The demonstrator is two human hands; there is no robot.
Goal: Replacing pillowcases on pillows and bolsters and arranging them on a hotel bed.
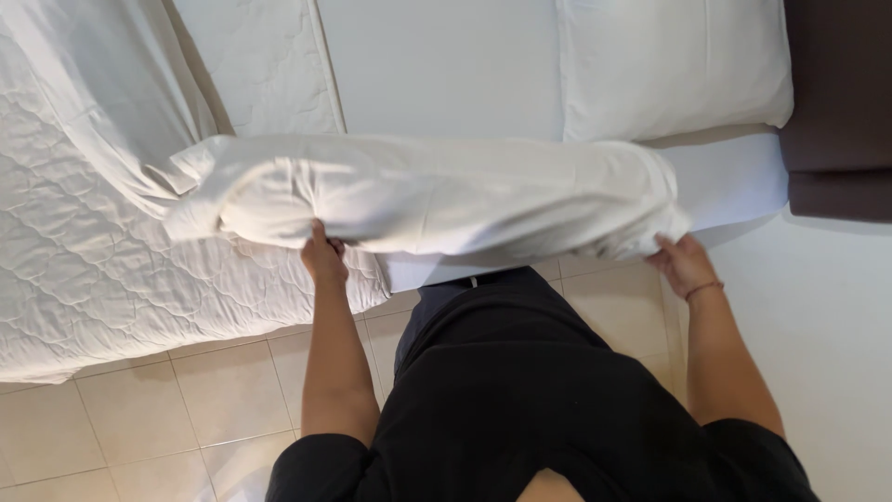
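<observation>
- The left hand (322, 257) grips one end of the white pillow (418, 195).
- The right hand (683, 262) grips the other end.
- The pillow is up over the bed (446, 65), not yet down by the other pillow (669, 65).

The fingertips of the left hand (323, 257) are tucked under the white pillow (418, 200), so how firmly they close on the cloth cannot be told. The right hand (685, 263) likewise loses its fingers beneath the pillow's far corner. The pillow covers the near edge of the bed (446, 65), whose mattress runs off the top edge. The quilted cover (84, 242) is cut off at the left edge. The second pillow (669, 65) is cropped at the top. The dark headboard (841, 102) leaves the right edge.
</observation>
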